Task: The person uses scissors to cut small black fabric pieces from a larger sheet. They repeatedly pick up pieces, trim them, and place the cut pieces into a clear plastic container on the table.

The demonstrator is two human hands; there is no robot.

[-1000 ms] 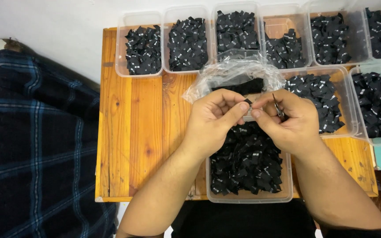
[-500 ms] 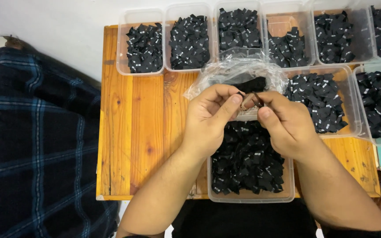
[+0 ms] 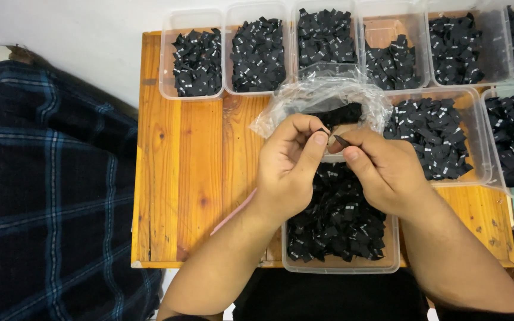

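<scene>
Head view shows both hands, left hand and right hand, pinching one black label above a still-full tub.

Tubs of labels in rows on table, bag between.

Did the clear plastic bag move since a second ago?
No. The clear plastic bag keeps its place on the wooden table, just below the row of tubs, behind the left hand and right hand.
</scene>
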